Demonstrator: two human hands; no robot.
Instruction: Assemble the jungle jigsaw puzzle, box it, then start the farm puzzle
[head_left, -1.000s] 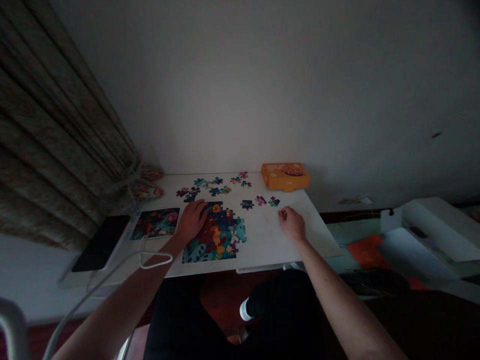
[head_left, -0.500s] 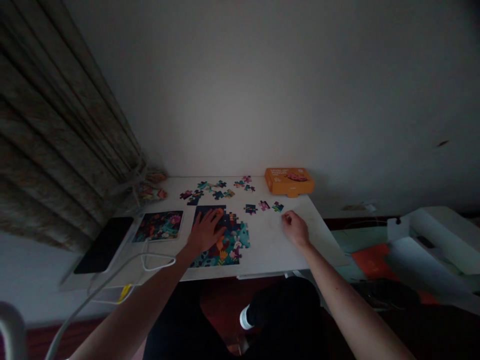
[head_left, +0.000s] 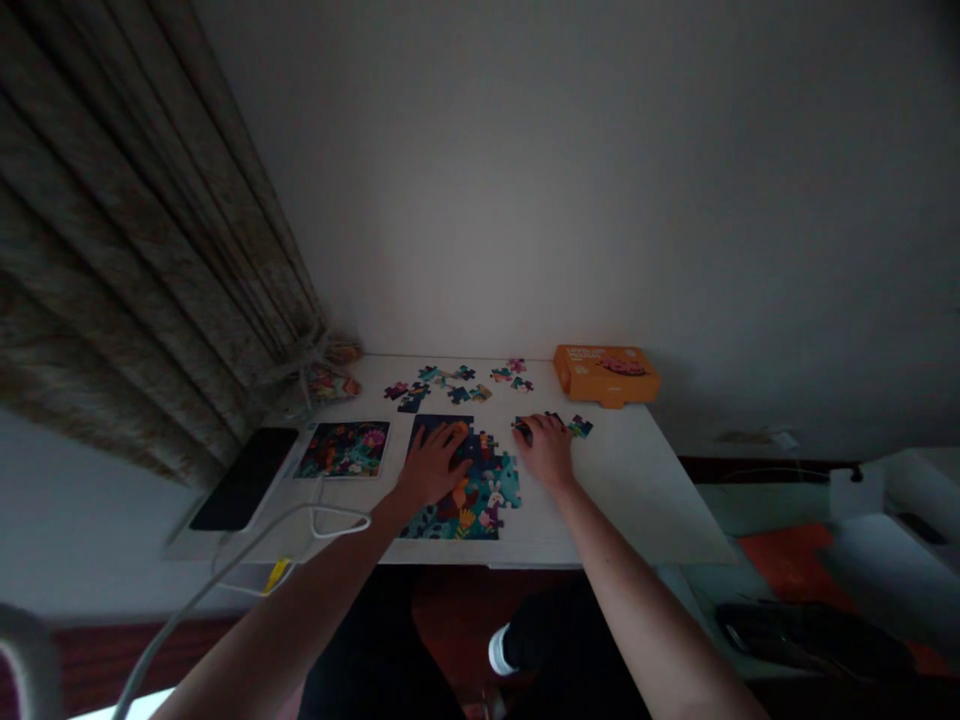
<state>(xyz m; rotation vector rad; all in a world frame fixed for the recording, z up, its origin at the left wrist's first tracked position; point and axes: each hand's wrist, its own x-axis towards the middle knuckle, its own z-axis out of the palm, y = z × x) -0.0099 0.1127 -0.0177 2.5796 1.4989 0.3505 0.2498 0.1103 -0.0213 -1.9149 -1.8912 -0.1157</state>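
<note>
Head view: left hand (head_left: 433,465) lies spread flat on the puzzle (head_left: 480,495) near the tabletop (head_left: 645,500) front edge. Right hand (head_left: 549,452) curls over a piece (head_left: 523,428), grip unclear, with open surface rightward.

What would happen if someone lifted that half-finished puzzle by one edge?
The assembled puzzle is many thin interlocked pieces, so it would probably sag and break apart. Pushed across the smooth white table it would likely slide, perhaps buckling; the left hand lies flat on it.
</note>
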